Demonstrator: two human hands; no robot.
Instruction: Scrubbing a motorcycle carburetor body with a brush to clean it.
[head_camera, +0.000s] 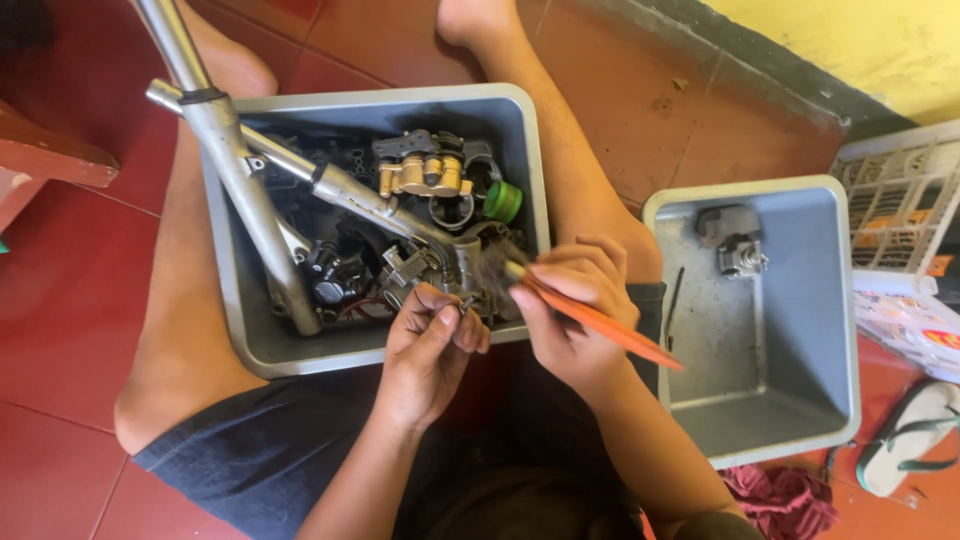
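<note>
Head view: the left hand (428, 345) pinches a small metal part (466, 301) between thumb and fingertips, right at the near rim of the grey tub (262, 345) between the person's legs. The right hand (566, 310), at 3 o'clock of the left and almost touching it, grips an orange-handled brush (600, 322); its bristles meet the part. In the tub lie a silver frame (240, 170) and a brass-coloured caliper (425, 172). At 3 o'clock sits a 2nd grey tub (835, 290) holding 1 small metal piece (742, 256).
</note>
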